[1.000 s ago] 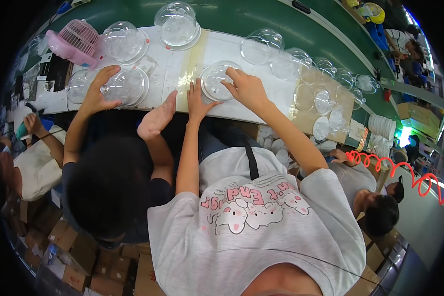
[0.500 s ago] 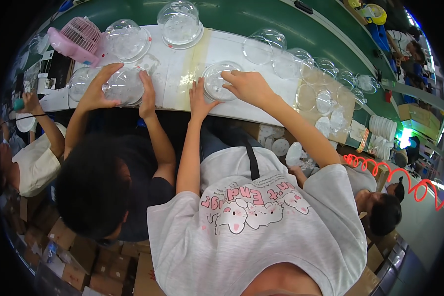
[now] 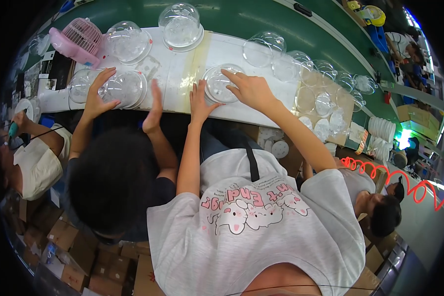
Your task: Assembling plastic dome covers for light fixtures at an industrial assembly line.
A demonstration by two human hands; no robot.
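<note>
A round, clear plastic piece with a pale rim (image 3: 213,91) lies on the white work surface in front of me. My left hand (image 3: 200,102) is at its left edge, fingers upright and apart, thumb reaching along the near rim. From the right, my right hand (image 3: 253,91) reaches over the piece. Its index finger stretches across the top and the thumb is spread below, both appearing to touch it; the other fingers are partly hidden. Beyond stands a clear dome on a round base (image 3: 180,27).
Left of me, a co-worker's hands (image 3: 99,96) are around a clear dome (image 3: 123,89). A pink fan (image 3: 76,42) stands at the far left. Several clear domes (image 3: 264,49) line the right side, with more on a cardboard sheet (image 3: 348,101). A red coiled hose (image 3: 389,172) hangs right.
The co-worker's right hand beside me has moved off the dome to the right. Farther left, another person's hand has lowered. My own hands have hardly moved.
</note>
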